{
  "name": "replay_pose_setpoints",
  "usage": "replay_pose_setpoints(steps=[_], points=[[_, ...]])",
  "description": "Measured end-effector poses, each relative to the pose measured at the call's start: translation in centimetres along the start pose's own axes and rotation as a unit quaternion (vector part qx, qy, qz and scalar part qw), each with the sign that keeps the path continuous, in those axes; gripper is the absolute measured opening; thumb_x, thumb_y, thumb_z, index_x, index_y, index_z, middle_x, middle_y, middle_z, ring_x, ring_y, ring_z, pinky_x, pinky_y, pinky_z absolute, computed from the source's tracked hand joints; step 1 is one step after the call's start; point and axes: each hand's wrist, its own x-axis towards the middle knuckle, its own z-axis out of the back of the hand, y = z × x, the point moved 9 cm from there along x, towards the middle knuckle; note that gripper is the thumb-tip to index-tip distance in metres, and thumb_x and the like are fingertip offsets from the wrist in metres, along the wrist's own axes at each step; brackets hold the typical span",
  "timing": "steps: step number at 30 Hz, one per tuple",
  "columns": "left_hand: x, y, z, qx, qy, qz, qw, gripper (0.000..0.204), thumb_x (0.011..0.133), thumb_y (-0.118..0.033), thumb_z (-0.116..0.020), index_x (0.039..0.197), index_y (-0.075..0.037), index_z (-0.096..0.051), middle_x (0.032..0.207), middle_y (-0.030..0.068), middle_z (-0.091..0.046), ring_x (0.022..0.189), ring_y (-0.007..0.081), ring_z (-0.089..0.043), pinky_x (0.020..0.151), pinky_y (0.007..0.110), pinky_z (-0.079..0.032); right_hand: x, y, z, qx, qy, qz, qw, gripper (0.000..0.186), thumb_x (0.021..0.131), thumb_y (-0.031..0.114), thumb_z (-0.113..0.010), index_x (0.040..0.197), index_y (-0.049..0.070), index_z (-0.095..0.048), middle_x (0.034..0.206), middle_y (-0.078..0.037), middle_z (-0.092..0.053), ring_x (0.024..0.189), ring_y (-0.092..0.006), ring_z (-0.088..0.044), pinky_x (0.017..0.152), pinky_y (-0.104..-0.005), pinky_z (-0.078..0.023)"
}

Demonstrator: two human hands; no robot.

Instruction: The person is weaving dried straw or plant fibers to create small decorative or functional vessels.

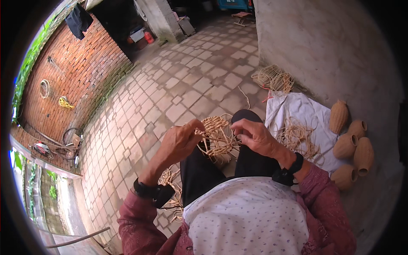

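A partly woven piece of tan strands (216, 129), open and lattice-like, is held up between my knees. My left hand (182, 142) is closed on its left edge, fingertips at the top-left. At its right side my right hand (257, 138) pinches the piece or one of its strands, with thumb and forefinger close together; the exact strand is too small to make out. A loose pile of pale strands (293, 134) lies on a white cloth (284, 104) to my right, and more strands (172, 210) lie by my left leg.
Several finished-looking woven vessels (352, 155) lie beside the cloth at the right wall (340, 51). A netted bundle (272, 78) sits by that wall. A brick wall (68, 76) with hanging coils borders the left. A small stool (241, 16) and red container (148, 37) stand behind on the paving (140, 106).
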Motion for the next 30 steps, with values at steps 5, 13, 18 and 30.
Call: replay_pose_setpoints(steps=[5,13,18,30], points=[[-2.4,3.4,-2.2,-0.039,-0.064,0.038,0.996,0.016,0.092,-0.024,-0.064,0.095,-0.008,-0.064,0.062,0.0131,-0.061,0.059,0.0332,-0.062,0.057,0.044,-0.046,2.5,2.9,-2.4,0.014,0.130,0.098,0.987,0.038,0.085,-0.002,-0.057,0.120,0.012,-0.057,0.089,-0.009,-0.068,0.077,-0.0293,-0.069,0.067,-0.0375,-0.054],[-3.4,4.5,-4.0,-0.088,-0.081,0.067,0.991,0.017,0.091,-0.022,-0.066,0.090,-0.004,-0.064,0.061,0.0115,-0.056,0.056,0.0252,-0.055,0.054,0.039,-0.043,3.6,3.9,-5.3,-0.145,0.224,0.176,0.948,0.034,0.088,0.005,-0.059,0.121,0.012,-0.060,0.088,-0.013,-0.069,0.077,-0.0329,-0.068,0.066,-0.0410,-0.054],[-4.6,5.2,-4.7,-0.141,-0.088,0.077,0.983,0.019,0.092,-0.019,-0.066,0.087,-0.001,-0.065,0.060,0.0086,-0.052,0.054,0.0147,-0.048,0.051,0.033,-0.039,3.7,2.2,-4.9,-0.082,0.182,0.134,0.971,0.034,0.084,0.007,-0.060,0.117,0.011,-0.058,0.082,-0.014,-0.065,0.073,-0.0366,-0.066,0.065,-0.0451,-0.052],[-5.9,5.5,-5.0,-0.200,-0.088,0.096,0.971,0.022,0.094,-0.020,-0.065,0.088,0.001,-0.064,0.063,0.0050,-0.053,0.060,0.0104,-0.045,0.054,0.031,-0.039,0.2,2.8,-1.5,-0.081,0.015,0.063,0.995,0.019,0.078,-0.003,-0.067,0.095,0.006,-0.065,0.087,-0.010,-0.056,0.076,-0.0307,-0.062,0.067,-0.0384,-0.050]])
